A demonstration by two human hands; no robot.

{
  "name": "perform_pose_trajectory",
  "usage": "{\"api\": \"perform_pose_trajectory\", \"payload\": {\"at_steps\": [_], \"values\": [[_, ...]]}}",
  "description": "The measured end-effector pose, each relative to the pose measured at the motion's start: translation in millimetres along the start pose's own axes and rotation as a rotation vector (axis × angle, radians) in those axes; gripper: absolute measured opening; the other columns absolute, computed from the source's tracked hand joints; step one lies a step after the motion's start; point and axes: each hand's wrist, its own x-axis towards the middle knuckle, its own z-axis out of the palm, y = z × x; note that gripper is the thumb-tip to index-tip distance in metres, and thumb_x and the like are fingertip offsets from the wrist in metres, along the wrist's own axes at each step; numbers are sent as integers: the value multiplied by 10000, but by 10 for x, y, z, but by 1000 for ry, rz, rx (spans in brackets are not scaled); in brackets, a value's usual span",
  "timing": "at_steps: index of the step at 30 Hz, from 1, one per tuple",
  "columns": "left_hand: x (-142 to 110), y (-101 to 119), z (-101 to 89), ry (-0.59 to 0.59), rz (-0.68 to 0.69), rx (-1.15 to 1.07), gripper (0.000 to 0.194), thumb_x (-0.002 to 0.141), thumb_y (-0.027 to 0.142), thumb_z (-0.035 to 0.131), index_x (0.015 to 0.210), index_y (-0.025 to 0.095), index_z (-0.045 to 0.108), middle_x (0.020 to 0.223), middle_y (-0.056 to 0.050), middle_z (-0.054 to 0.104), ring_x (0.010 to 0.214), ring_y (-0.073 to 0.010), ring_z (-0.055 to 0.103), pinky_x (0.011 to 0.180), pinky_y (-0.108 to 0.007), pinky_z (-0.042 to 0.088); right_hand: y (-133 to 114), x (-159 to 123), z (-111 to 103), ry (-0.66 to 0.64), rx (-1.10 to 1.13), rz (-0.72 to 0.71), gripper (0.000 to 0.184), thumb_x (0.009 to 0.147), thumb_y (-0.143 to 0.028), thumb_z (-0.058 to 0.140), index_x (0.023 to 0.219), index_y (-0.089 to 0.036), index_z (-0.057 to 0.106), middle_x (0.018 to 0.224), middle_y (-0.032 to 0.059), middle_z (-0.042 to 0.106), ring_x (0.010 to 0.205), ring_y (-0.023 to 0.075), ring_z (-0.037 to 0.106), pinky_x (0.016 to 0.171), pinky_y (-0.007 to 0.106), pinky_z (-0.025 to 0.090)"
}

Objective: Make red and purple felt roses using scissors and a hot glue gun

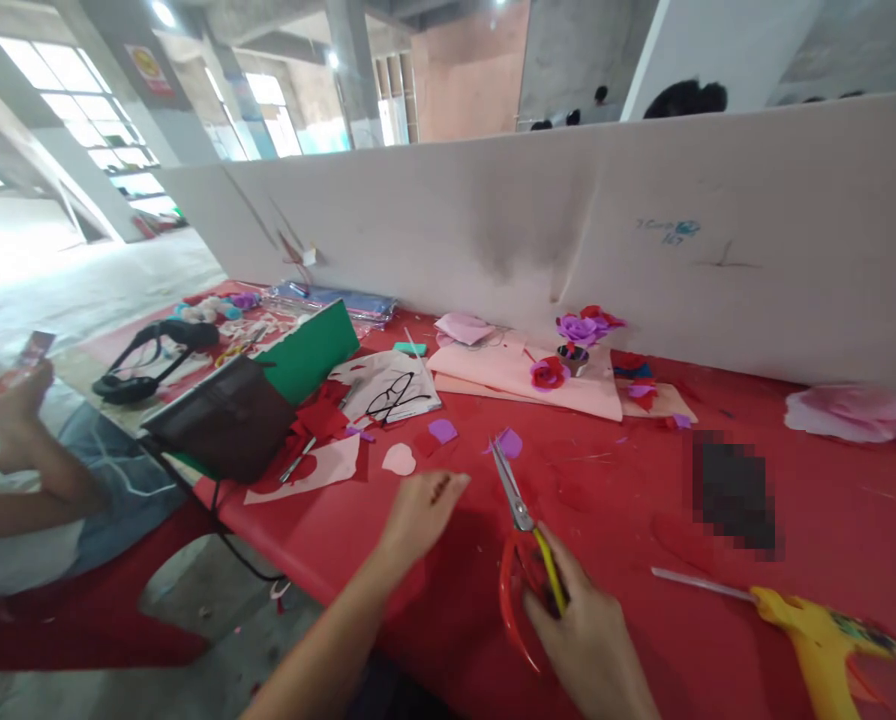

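My right hand (587,625) is closed round the handles of a pair of scissors (521,515) with red and yellow grips. Their blades point away from me, almost together, with the tips beside a purple petal-shaped piece (509,443) on the table. Left of the scissors, my left hand (424,512) hovers low over the red surface, fingers curled together; whatever may be between them is hidden. Just beyond it lie a pale pink petal piece (398,459) and another purple piece (442,431).
A yellow glue gun (808,630) lies at right. Farther back are handmade flowers (583,328), pink sheets (523,385), eyeglasses (395,400), a dark brown bag (227,420) and headphones (152,360). A white partition (418,220) borders the table (613,480). Someone sits at left, holding a phone (35,347).
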Motion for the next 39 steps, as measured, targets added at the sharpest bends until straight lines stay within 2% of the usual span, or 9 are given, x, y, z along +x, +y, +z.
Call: {"api": "perform_pose_trajectory", "payload": {"at_steps": [2, 3, 7, 13, 19, 23, 27, 33, 39], "values": [[226, -116, -265, 274, 35, 340, 290, 873, 302, 464, 934, 171, 715, 935, -83, 711, 837, -223, 606, 752, -331, 433, 7, 17, -33, -1, -63, -13, 544, 775, -290, 492, 1303, -161, 516, 1139, 122, 688, 995, 264, 680, 801, 384, 562], [335, -169, -374, 356, 66, 499, 282, 867, 229, 448, 919, 178, 720, 975, -91, 705, 921, -243, 587, 810, -356, 417, 5, 29, -45, 2, -100, -30, 550, 765, -281, 499, 1298, -153, 525, 1144, 126, 687, 997, 269, 679, 807, 393, 561], [646, -318, -579, 474, 211, 872, 271, 825, 179, 489, 966, 220, 716, 1150, -104, 643, 1072, -302, 499, 877, -456, 352, -36, 85, -44, 10, -273, -60, 548, 761, -270, 505, 1294, -146, 542, 1258, 141, 625, 1060, 308, 649, 816, 460, 556], [859, -342, -482, 436, 318, 938, 274, 868, 230, 460, 857, 226, 734, 1163, -118, 606, 1064, -301, 460, 848, -472, 324, -79, 224, 21, 38, -266, -93, 533, 765, -243, 530, 1290, -153, 549, 1199, 136, 663, 1038, 278, 663, 833, 411, 551], [1323, -127, -285, 355, 425, 888, 284, 874, 303, 477, 838, 190, 734, 996, -117, 657, 1048, -288, 462, 885, -492, 295, -212, 560, 54, 7, -304, -58, 498, 811, -231, 500, 1287, -91, 543, 1119, 162, 688, 1001, 272, 675, 850, 376, 525], [1653, 66, -145, 244, 592, 973, 230, 842, 207, 485, 858, 177, 712, 955, -113, 670, 1026, -271, 481, 931, -497, 267, -367, 826, 19, -21, -412, -1, 493, 818, -238, 517, 1285, -80, 539, 1167, 180, 661, 1074, 264, 639, 901, 342, 479], [1877, 142, -90, 153, 682, 1005, 218, 809, 141, 493, 770, 176, 705, 844, -108, 687, 967, -250, 522, 957, -475, 248, -443, 989, -38, -38, -463, 33, 461, 828, -250, 509, 1255, -84, 557, 1138, 186, 666, 1034, 264, 649, 871, 334, 474], [2098, 134, -117, 178, 625, 1011, 264, 824, 114, 447, 777, 137, 706, 828, -144, 703, 855, -250, 574, 869, -471, 290, -519, 1185, -26, -29, -498, -18, 396, 835, -255, 514, 1209, -144, 585, 1042, 145, 694, 974, 261, 662, 813, 325, 473], [2223, 226, -181, 231, 589, 995, 277, 847, 147, 432, 806, 164, 706, 866, -122, 715, 874, -237, 578, 856, -446, 291, -592, 1613, 140, -6, -483, -8, 351, 867, -266, 501, 1169, -111, 590, 1050, 170, 656, 956, 246, 658, 790, 301, 466]]}}
